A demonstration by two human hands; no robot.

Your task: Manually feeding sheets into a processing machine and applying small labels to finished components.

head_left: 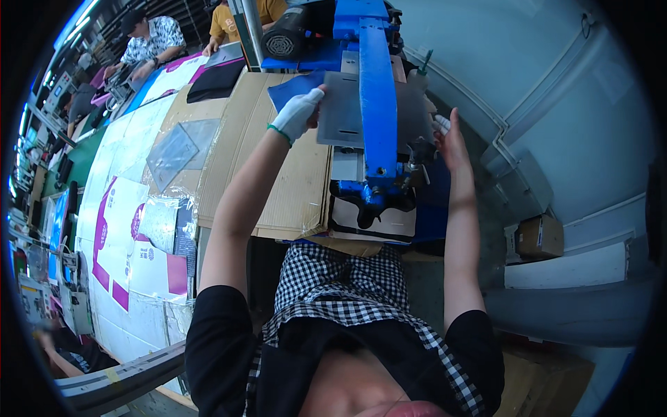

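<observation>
My left hand (299, 116), in a white glove with a green cuff, is closed on the left edge of a dark grey, see-through plastic sheet (338, 104). Slots show near the sheet's upper and lower edges. Across the sheet's middle runs the blue arm (377, 90) of a machine, hiding part of it. Beside the sheet's right edge is my right hand (453, 144), thumb raised and apart from its white-covered fingertips. Whether those fingertips touch the sheet is hard to see. Below the sheet, a dark blue machine foot (372, 205) stands over a pale plate.
Brown cardboard (278, 201) covers the worktop on my left. Beyond it, clear plastic sheets (172, 154) and white-and-magenta printed sheets (125, 236) lie on a table. A black motor (285, 42) sits behind the machine. Co-workers (149, 42) sit at the far left. A carton (540, 238) stands right.
</observation>
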